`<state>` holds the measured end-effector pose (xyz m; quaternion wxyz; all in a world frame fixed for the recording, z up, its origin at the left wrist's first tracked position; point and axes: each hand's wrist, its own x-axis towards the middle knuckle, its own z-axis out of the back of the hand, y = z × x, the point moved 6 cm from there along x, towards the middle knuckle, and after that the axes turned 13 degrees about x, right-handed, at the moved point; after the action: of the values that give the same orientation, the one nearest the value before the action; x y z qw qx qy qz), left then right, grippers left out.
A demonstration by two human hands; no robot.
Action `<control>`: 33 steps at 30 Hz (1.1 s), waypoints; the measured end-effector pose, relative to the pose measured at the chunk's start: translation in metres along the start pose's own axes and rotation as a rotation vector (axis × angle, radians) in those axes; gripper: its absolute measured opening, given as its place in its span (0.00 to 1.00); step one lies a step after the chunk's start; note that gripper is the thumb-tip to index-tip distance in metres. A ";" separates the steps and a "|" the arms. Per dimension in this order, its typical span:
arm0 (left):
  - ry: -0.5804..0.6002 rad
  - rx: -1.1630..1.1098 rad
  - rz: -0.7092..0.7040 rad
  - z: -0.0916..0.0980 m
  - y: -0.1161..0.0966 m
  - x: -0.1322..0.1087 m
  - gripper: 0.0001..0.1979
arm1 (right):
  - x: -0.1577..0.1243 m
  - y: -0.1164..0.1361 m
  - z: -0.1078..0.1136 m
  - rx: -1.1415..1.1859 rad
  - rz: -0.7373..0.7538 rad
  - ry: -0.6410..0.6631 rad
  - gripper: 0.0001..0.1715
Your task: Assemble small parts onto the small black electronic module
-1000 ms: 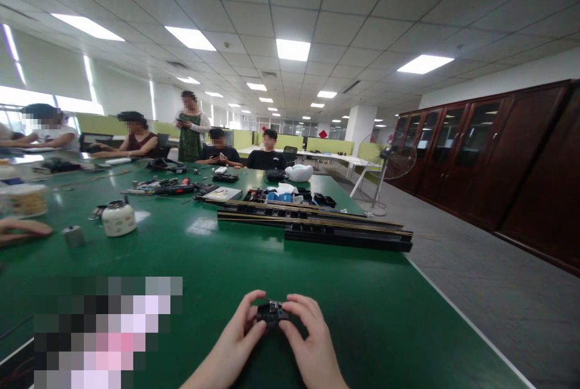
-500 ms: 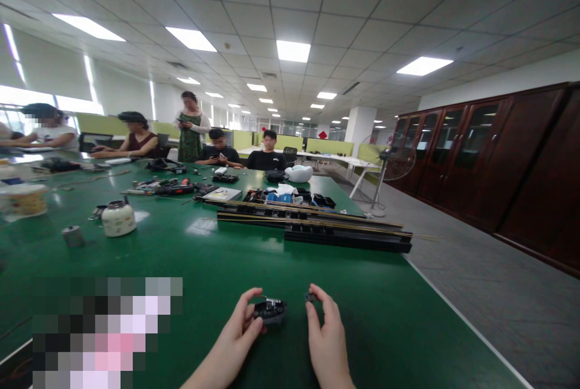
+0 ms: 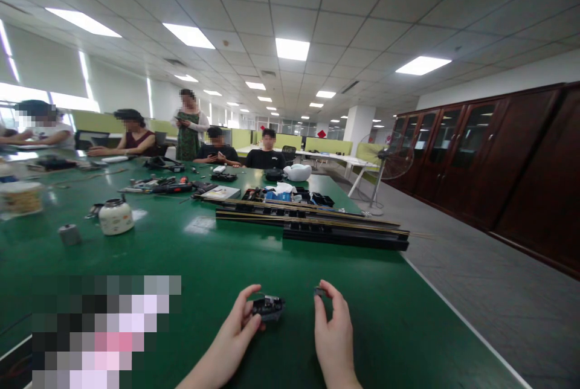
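My left hand (image 3: pixel 235 331) is closed on a small black device (image 3: pixel 268 307) with exposed parts, held just above the green table (image 3: pixel 190 256) near its front edge. A short way to the right, my right hand (image 3: pixel 333 331) pinches a tiny dark part (image 3: pixel 319 292) between thumb and forefinger. The two hands are apart, with a gap of bare green surface between them.
Long black rails (image 3: pixel 317 226) lie across the table's middle. A white pot (image 3: pixel 115 217), a small grey cylinder (image 3: pixel 69 234) and scattered tools (image 3: pixel 163 185) sit to the left. Several people sit or stand at the far end. A fan (image 3: pixel 392 165) and dark cabinets (image 3: pixel 489 147) are on the right.
My hands, joined on the black device a second ago, have separated. The right hand pulled a tiny part off to the right while the left kept the device. A hand at far left has gone.
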<state>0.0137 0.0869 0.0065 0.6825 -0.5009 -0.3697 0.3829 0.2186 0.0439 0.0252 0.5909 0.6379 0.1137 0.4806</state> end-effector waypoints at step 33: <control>0.051 -0.093 -0.021 -0.006 0.002 0.002 0.23 | -0.026 0.043 -0.040 0.062 0.208 0.452 0.10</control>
<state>0.0198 0.0861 0.0035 0.6718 -0.5377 -0.3747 0.3451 0.1577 0.0393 0.0439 0.4779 0.5405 0.1914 0.6655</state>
